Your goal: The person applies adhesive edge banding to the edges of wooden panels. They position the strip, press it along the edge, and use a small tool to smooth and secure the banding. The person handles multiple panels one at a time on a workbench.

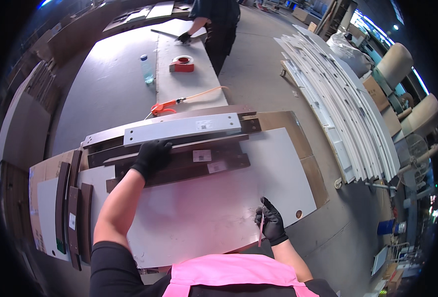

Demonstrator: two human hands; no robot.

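My left hand (152, 157), in a black glove, is closed over the edge of a dark brown board (224, 142) in a stack of long narrow boards. Just beyond it lies a light grey board (182, 129) with drilled holes and a white label. More dark boards (179, 171) with labels lie nearer me. My right hand (271, 222), also gloved in black, pinches a thin, pinkish, stick-like tool (261, 228) above the right part of a large white panel (199, 218). The tool's exact kind cannot be made out.
Upright brown strips (73, 213) lie at the left. Beyond the stack, a grey table (110, 74) carries an orange air blow gun (163, 107), a tape dispenser (182, 64) and a bottle (146, 69). A co-worker (216, 24) stands at its far end. Stacked white panels (338, 99) fill a cart at right.
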